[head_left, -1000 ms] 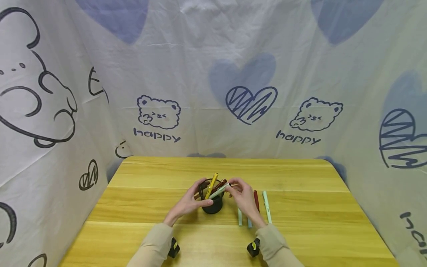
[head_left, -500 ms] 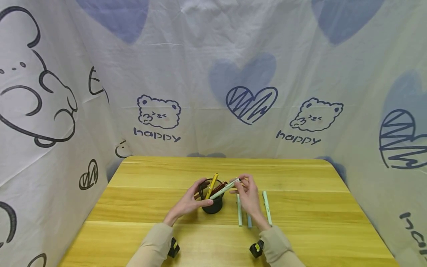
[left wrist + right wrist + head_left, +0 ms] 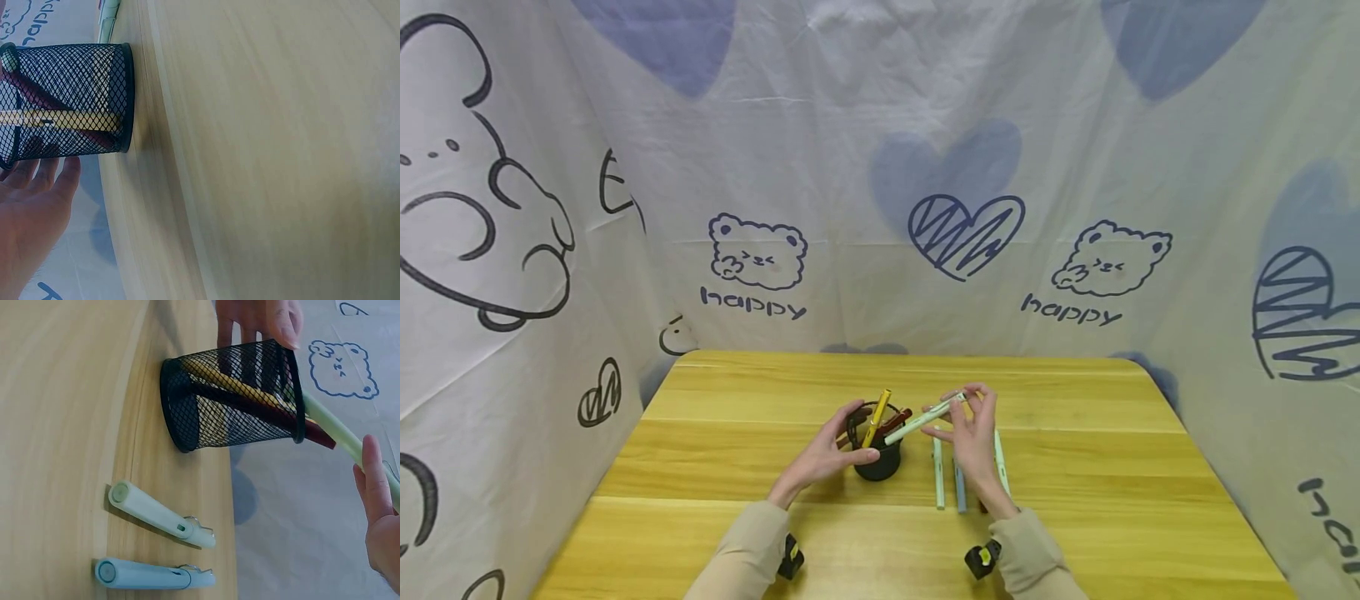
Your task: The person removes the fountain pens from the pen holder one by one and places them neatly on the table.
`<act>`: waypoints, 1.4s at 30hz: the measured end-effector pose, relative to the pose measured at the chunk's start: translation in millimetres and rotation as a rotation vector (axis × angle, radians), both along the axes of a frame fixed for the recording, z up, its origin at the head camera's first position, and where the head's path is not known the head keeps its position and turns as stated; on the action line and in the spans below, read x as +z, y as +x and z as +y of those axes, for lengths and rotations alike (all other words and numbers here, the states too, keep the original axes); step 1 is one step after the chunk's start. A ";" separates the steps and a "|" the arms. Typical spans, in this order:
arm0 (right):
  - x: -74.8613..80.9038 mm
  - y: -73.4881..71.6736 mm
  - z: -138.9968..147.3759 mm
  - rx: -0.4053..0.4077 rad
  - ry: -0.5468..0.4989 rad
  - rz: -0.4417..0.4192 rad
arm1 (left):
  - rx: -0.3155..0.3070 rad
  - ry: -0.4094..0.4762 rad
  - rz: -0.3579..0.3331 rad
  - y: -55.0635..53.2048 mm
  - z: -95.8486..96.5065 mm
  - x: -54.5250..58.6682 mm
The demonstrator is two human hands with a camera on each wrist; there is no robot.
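Shifted rightward since the earlier frame, the pale green pen (image 3: 919, 422), pinched by the right hand (image 3: 977, 433), is nearly or fully out of the mesh cup (image 3: 877, 467) the left hand (image 3: 829, 455) grips, with the yellow pen (image 3: 877, 419) and red pen (image 3: 897, 420) left inside, more pens (image 3: 939, 481) lying right on the bench (image 3: 1112, 475).

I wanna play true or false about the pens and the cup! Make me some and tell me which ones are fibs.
1. The right hand holds a green pen. True.
2. The yellow pen is in the cup. True.
3. The left hand is holding up a pen. False: the left hand is around the cup.
4. The cup is lying on its side. False: it stands upright.
5. The blue pen lies on the table. True.
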State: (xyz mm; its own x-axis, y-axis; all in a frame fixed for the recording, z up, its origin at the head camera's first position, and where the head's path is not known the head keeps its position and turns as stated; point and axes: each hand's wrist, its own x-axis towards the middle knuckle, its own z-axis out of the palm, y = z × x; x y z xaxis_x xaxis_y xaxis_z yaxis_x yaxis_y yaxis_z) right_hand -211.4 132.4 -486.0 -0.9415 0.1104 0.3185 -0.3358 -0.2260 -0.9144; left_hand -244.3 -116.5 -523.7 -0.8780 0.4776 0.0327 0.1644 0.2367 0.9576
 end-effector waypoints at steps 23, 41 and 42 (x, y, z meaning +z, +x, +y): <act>-0.8 -1.1 37.2 -0.082 -0.051 -0.107 | -0.002 0.002 0.021 -0.3 -0.6 -0.1; -14.1 5.8 90.6 -0.118 0.144 -0.177 | 0.001 -0.006 0.014 0.0 0.1 -0.6; -15.0 5.9 93.2 -0.115 0.152 -0.183 | 0.001 -0.006 0.014 0.1 0.2 -0.5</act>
